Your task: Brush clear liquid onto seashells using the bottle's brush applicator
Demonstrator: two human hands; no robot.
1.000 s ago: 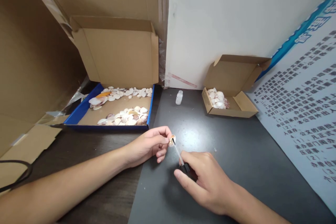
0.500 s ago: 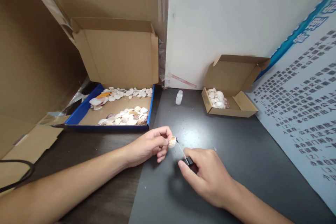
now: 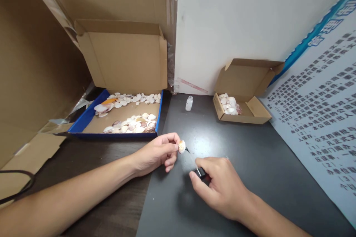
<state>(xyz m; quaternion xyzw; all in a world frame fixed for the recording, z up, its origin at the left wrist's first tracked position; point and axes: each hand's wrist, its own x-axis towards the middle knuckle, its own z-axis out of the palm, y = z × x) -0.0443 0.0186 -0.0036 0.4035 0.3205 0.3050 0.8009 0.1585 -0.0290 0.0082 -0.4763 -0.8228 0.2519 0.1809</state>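
A small white and orange-brown seashell (image 3: 181,147) is pinched by its edge between the thumb and fingers of my left hand (image 3: 164,151). My right hand (image 3: 222,187) grips the black cap of a small brush (image 3: 200,172), whose clear stem slants up to a dark tip. That tip is beside the shell's lower right edge; whether it touches I cannot tell. Farther back stands an uncapped small glass bottle (image 3: 189,104) with whitish contents.
At left, an open blue-sided cardboard box (image 3: 98,123) holds many seashells in two groups. A smaller open cardboard box (image 3: 244,118) at right back contains more white shells. Behind stands a white panel (image 3: 222,18); a printed sheet (image 3: 322,111) lies along the right.
The shell has been turned so more of its face shows. The brush tip has shifted slightly down, from the shell's upper right to its lower right edge. Both hands keep their grips.
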